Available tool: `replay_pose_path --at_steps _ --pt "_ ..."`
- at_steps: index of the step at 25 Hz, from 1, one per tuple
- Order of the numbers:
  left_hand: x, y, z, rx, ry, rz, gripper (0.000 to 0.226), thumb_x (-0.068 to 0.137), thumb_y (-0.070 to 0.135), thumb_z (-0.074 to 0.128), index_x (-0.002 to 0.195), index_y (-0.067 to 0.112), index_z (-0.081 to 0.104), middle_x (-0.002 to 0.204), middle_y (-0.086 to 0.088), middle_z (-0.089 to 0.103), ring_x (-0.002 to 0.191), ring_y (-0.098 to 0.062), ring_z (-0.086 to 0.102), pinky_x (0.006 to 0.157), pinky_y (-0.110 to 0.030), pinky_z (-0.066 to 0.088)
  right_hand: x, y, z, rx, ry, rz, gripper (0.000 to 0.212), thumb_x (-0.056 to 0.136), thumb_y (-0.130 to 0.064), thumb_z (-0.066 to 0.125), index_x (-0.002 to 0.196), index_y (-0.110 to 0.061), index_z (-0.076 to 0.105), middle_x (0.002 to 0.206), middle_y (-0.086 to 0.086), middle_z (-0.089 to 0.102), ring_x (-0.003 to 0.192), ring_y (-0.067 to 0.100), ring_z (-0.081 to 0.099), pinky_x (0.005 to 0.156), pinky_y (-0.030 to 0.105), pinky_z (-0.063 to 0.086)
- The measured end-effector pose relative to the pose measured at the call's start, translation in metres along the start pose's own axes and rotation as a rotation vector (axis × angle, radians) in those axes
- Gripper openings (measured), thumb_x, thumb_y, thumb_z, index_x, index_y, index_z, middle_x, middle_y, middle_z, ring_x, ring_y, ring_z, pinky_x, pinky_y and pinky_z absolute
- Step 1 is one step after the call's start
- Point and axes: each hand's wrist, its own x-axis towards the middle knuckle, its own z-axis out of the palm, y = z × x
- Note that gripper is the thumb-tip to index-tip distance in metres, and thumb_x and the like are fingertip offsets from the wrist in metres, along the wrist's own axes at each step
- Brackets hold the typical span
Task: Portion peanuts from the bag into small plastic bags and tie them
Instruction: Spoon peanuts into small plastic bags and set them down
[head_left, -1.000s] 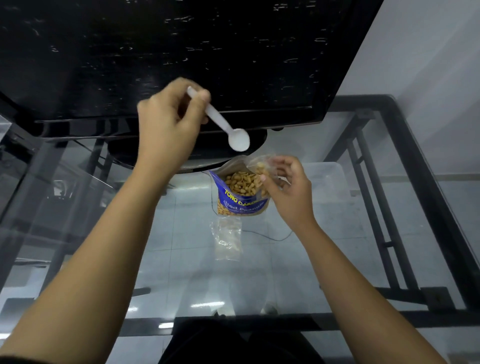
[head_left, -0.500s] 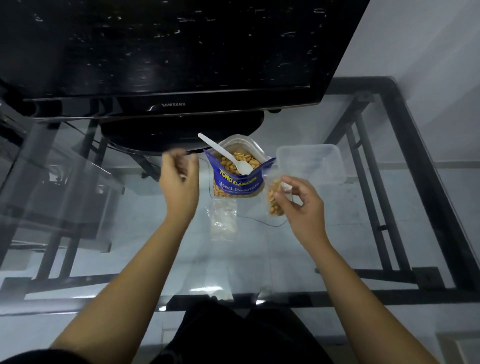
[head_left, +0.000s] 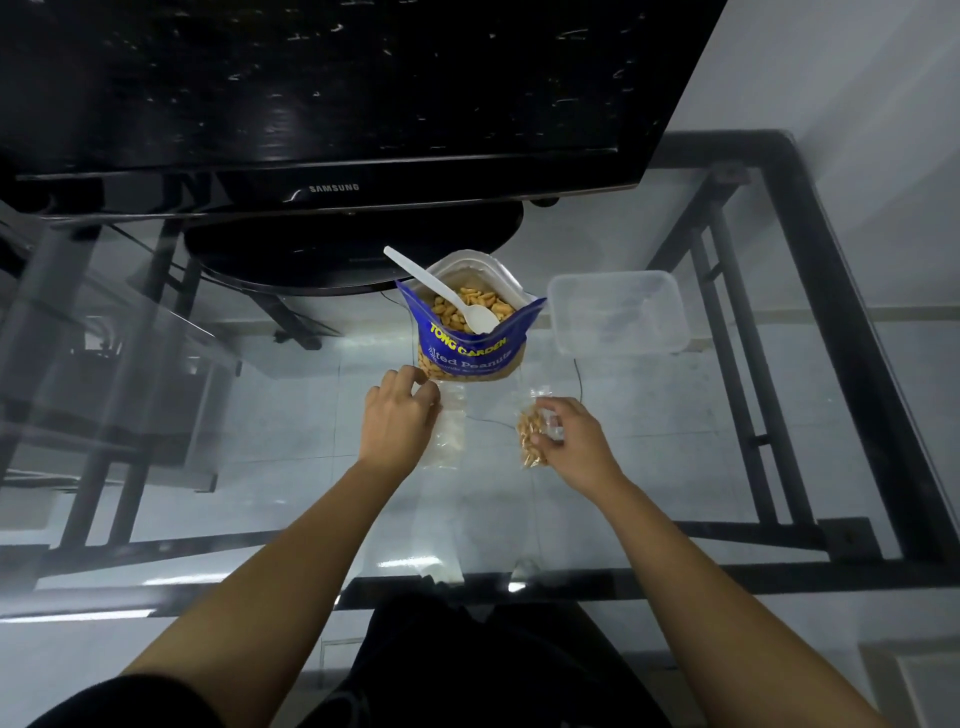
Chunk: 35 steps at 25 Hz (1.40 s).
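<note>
A blue peanut bag (head_left: 470, 347) stands open on the glass table (head_left: 260, 467), full of peanuts, with a white plastic spoon (head_left: 441, 291) resting in its mouth. My right hand (head_left: 574, 441) holds a small clear plastic bag (head_left: 531, 439) partly filled with peanuts, just in front of the blue bag. My left hand (head_left: 397, 415) rests on a pile of empty clear bags (head_left: 451, 431) lying flat on the glass, fingers curled at its top edge.
A black Samsung monitor (head_left: 332, 104) and its round stand (head_left: 353, 249) fill the far side. A clear plastic container (head_left: 618, 312) sits to the right of the peanut bag. Black metal frame bars show under the glass at right (head_left: 831, 312).
My left hand left the spoon in the peanut bag and came down onto the empty bags. My right hand drew the filled small bag toward me, away from the blue bag.
</note>
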Motion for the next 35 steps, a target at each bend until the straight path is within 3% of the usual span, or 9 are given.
replay_pose_path --at_steps 6,11,13,17,20,28,30,33,35 --pt "-0.009 -0.003 -0.041 -0.251 -0.014 0.161 0.011 0.079 0.024 0.063 0.084 0.014 0.065 0.087 -0.001 0.070 0.088 -0.018 0.056 0.078 -0.035 0.041 -0.013 -0.021 -0.005 -0.140 0.111 -0.095 0.040 0.083 -0.024 0.067 0.121 -0.018 0.056 0.145 0.006 0.029 0.126 0.016 0.036 0.099 0.023 0.033" --pt "-0.006 0.003 -0.080 -0.951 -0.255 -0.114 0.006 0.082 0.013 0.068 0.080 0.008 0.067 0.077 -0.001 0.068 0.070 -0.003 0.059 0.065 -0.019 0.050 -0.043 -0.069 0.001 0.470 -0.186 -0.091 0.037 0.075 -0.032 0.073 0.107 -0.034 0.055 0.112 -0.004 0.062 0.104 0.005 0.059 0.093 0.021 0.046" --pt "-0.003 0.001 -0.081 -1.068 -0.300 -0.182 0.017 0.085 0.017 0.064 0.081 0.001 0.067 0.075 -0.003 0.067 0.067 -0.004 0.058 0.062 -0.016 0.047 -0.043 -0.072 0.007 0.497 -0.125 -0.042 0.032 0.076 -0.020 0.074 0.100 -0.031 0.057 0.088 -0.005 0.067 0.082 0.002 0.064 0.079 0.021 0.049" --pt "-0.001 -0.002 -0.073 -1.010 -0.313 -0.240 0.022 0.089 0.017 0.059 0.081 0.001 0.069 0.073 -0.004 0.069 0.061 0.000 0.058 0.058 -0.011 0.045 -0.037 -0.065 0.008 0.455 -0.133 0.017 0.029 0.090 -0.016 0.059 0.119 -0.017 0.058 0.099 0.004 0.070 0.084 0.008 0.067 0.079 0.027 0.056" --pt "-0.004 -0.009 -0.057 -1.013 -0.291 -0.316 0.028 0.092 0.027 0.054 0.086 0.005 0.070 0.086 -0.010 0.072 0.077 -0.013 0.065 0.072 -0.024 0.051 -0.037 -0.054 0.003 0.312 0.077 0.002 0.023 0.092 -0.019 0.055 0.113 -0.015 0.064 0.104 0.004 0.070 0.092 0.016 0.066 0.084 0.040 0.056" --pt "-0.023 -0.022 -0.036 -0.386 -0.052 -0.153 0.025 0.089 0.031 0.057 0.102 0.011 0.064 0.115 -0.007 0.060 0.097 -0.022 0.057 0.081 -0.028 0.049 -0.045 -0.058 -0.017 0.432 0.033 -0.028 0.022 0.083 -0.015 0.067 0.102 -0.024 0.060 0.089 -0.010 0.067 0.082 0.005 0.066 0.075 0.019 0.053" --pt "-0.018 -0.009 -0.054 -0.560 0.019 -0.200 0.017 0.090 0.025 0.056 0.099 0.011 0.060 0.100 0.000 0.060 0.088 -0.017 0.057 0.070 -0.014 0.045 -0.046 -0.064 -0.021 0.468 -0.012 -0.051 0.027 0.081 -0.016 0.069 0.102 -0.031 0.059 0.089 -0.007 0.068 0.080 0.003 0.067 0.072 0.017 0.053" --pt "-0.008 0.012 -0.082 -1.202 -0.284 -0.288 0.015 0.092 0.019 0.053 0.097 0.011 0.065 0.088 0.002 0.067 0.077 -0.009 0.062 0.067 -0.014 0.049 -0.045 -0.073 -0.027 0.448 -0.068 -0.093 0.030 0.081 -0.018 0.070 0.103 -0.035 0.059 0.087 -0.004 0.071 0.080 0.005 0.068 0.072 0.021 0.053" --pt "-0.004 0.014 -0.089 -1.310 -0.403 -0.250 0.016 0.089 0.013 0.056 0.100 0.009 0.068 0.089 -0.001 0.069 0.076 -0.007 0.064 0.071 -0.018 0.053 -0.045 -0.078 -0.030 0.420 -0.096 -0.111 0.032 0.081 -0.020 0.070 0.109 -0.032 0.058 0.089 -0.004 0.071 0.082 0.006 0.069 0.072 0.020 0.053"
